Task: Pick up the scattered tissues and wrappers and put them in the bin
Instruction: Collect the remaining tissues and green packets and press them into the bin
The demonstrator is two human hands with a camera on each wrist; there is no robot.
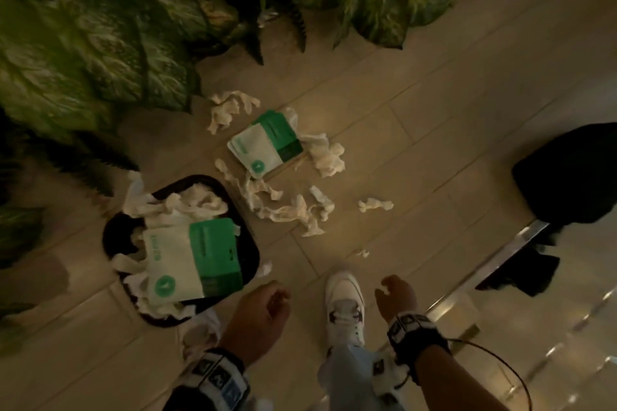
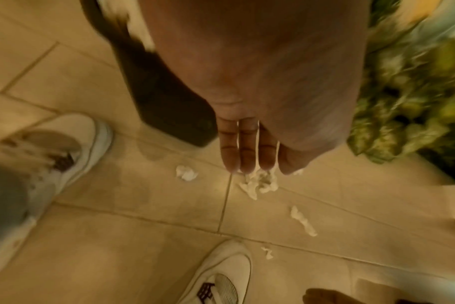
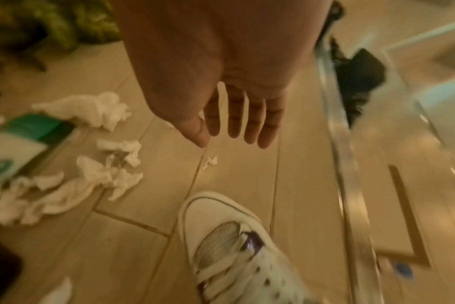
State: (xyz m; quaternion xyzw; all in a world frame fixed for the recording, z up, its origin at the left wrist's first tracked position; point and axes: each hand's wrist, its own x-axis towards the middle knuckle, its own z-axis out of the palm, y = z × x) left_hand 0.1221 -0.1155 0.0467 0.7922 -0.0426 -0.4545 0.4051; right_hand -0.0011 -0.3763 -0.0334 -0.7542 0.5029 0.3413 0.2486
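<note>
A black bin (image 1: 112, 237) stands on the tiled floor at lower left, piled with white tissues and a green-and-white wrapper (image 1: 197, 257). A second green-and-white wrapper (image 1: 263, 143) lies on the floor beyond it. Crumpled tissues (image 1: 290, 210) are strewn around that wrapper, with one small wad (image 1: 375, 204) to the right. My left hand (image 1: 267, 304) hangs empty just right of the bin, fingers (image 2: 249, 152) relaxed and pointing down over floor tissues (image 2: 260, 183). My right hand (image 1: 394, 294) hangs empty beside my right shoe, fingers (image 3: 237, 127) straight and loosely spread.
Large-leaved green plants (image 1: 83, 43) crowd the top and left, close behind the bin. A black object (image 1: 567, 173) sits at right by a shiny metal strip (image 1: 500, 264). My white sneakers (image 1: 344, 304) stand at the bottom centre on beige tiles.
</note>
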